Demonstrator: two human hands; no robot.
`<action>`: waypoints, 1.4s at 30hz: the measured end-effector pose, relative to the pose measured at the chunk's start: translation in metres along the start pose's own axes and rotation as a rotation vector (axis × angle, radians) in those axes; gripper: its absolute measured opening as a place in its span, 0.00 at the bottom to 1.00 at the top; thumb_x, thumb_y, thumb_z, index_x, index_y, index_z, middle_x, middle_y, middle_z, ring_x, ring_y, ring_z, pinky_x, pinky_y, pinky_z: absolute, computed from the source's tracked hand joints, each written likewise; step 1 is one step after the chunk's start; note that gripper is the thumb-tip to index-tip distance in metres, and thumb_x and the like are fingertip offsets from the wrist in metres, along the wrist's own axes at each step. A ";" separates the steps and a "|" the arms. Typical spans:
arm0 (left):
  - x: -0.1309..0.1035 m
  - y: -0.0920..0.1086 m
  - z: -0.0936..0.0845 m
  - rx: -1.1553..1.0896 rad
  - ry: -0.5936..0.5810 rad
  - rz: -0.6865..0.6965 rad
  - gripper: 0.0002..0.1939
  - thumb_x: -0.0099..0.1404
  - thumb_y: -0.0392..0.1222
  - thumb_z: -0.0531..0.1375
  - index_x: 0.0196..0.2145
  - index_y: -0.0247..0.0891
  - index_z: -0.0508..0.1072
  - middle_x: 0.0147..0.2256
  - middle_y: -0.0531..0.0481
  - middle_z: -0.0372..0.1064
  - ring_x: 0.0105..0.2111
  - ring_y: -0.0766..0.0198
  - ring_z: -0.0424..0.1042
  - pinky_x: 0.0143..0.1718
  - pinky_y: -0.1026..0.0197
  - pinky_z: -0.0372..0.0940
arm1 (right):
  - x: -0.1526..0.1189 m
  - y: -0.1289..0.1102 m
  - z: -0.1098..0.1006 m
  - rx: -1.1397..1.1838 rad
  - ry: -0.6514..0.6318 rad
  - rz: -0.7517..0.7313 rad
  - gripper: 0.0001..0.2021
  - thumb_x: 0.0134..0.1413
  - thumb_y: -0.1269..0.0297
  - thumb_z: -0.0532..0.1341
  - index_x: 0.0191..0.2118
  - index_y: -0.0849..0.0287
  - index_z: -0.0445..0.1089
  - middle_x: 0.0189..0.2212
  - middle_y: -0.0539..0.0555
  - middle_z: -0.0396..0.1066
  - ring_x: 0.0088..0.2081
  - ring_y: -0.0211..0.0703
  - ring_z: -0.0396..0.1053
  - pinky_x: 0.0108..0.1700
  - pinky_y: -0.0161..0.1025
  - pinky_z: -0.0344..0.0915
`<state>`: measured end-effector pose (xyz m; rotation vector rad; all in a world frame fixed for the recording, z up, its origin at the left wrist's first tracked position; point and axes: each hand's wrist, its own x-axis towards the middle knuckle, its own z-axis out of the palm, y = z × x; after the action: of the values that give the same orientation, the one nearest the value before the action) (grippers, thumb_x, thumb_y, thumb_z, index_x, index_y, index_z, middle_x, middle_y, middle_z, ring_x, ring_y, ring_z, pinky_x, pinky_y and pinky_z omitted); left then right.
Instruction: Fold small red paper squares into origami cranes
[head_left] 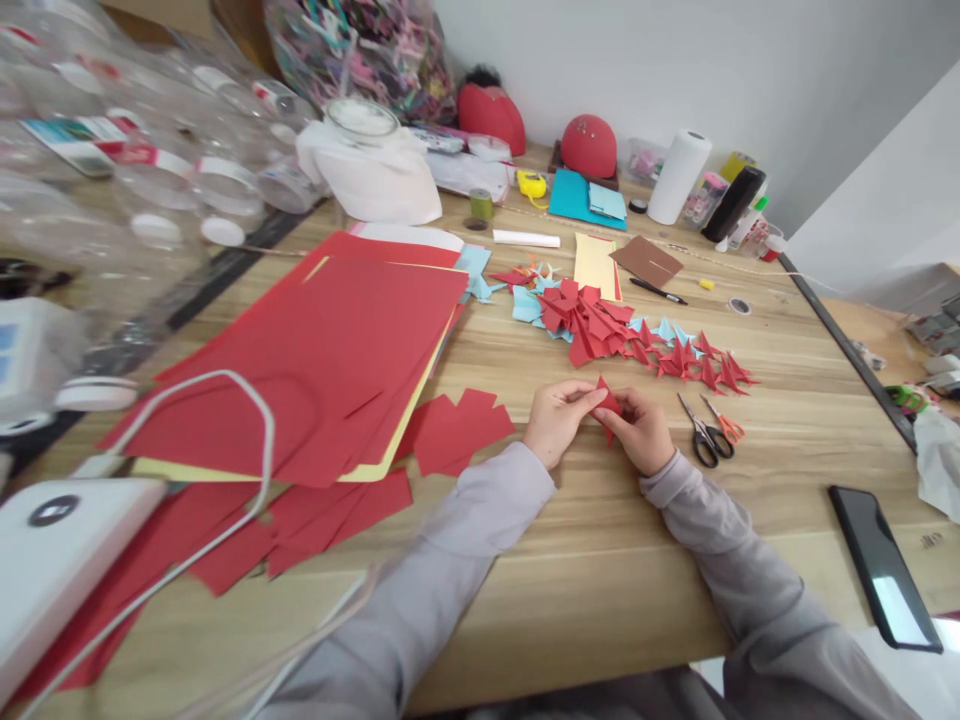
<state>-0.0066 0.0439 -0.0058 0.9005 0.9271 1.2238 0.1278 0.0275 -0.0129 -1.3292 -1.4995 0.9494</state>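
Note:
A small folded piece of red paper (608, 404) is pinched between my two hands, above the wooden table (600, 590). My left hand (559, 418) grips its left side with thumb and fingers. On the right side, my right hand (641, 428) holds it the same way; part of the paper is hidden behind the fingers. Just beyond my hands lies a heap of folded red paper cranes (589, 315), with light blue ones among them. Cut red paper pieces (461, 430) are spread to the left of my left hand.
Large red sheets (352, 350) cover the left side. Black scissors (705, 440) and orange scissors (726, 424) lie right of my hands, a phone (885, 565) farther right. A white device (67, 570) with a cable stands front left. Plastic bottles (157, 180) crowd the back left.

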 end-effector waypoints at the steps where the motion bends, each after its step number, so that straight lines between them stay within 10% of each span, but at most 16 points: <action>1: 0.000 -0.001 0.000 0.006 -0.004 0.004 0.09 0.47 0.43 0.67 0.24 0.35 0.76 0.24 0.52 0.73 0.25 0.66 0.70 0.31 0.63 0.65 | 0.000 -0.001 0.000 0.008 -0.003 -0.003 0.17 0.43 0.50 0.65 0.30 0.60 0.71 0.20 0.49 0.69 0.20 0.34 0.60 0.22 0.34 0.58; 13: -0.002 0.004 0.001 -0.046 0.009 -0.024 0.10 0.44 0.42 0.69 0.24 0.34 0.77 0.26 0.48 0.75 0.27 0.64 0.73 0.33 0.62 0.67 | -0.001 -0.004 -0.002 0.045 -0.093 0.047 0.19 0.41 0.51 0.67 0.17 0.59 0.60 0.11 0.44 0.56 0.15 0.30 0.50 0.17 0.32 0.47; 34: 0.003 0.001 0.000 -0.109 0.109 0.011 0.14 0.49 0.47 0.66 0.30 0.33 0.76 0.26 0.48 0.75 0.26 0.65 0.72 0.33 0.61 0.68 | 0.003 -0.001 -0.007 0.354 -0.178 0.188 0.17 0.31 0.60 0.73 0.29 0.61 0.69 0.22 0.50 0.75 0.23 0.36 0.71 0.28 0.34 0.68; 42: -0.001 0.003 0.000 -0.065 -0.070 -0.035 0.17 0.41 0.40 0.70 0.31 0.32 0.76 0.27 0.47 0.75 0.27 0.63 0.73 0.31 0.62 0.68 | 0.005 -0.002 -0.008 0.420 -0.125 0.245 0.18 0.31 0.61 0.73 0.26 0.61 0.65 0.20 0.49 0.75 0.19 0.35 0.71 0.21 0.29 0.66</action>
<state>-0.0075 0.0428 -0.0026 0.8672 0.8397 1.1789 0.1350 0.0322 -0.0082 -1.1739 -1.1552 1.4382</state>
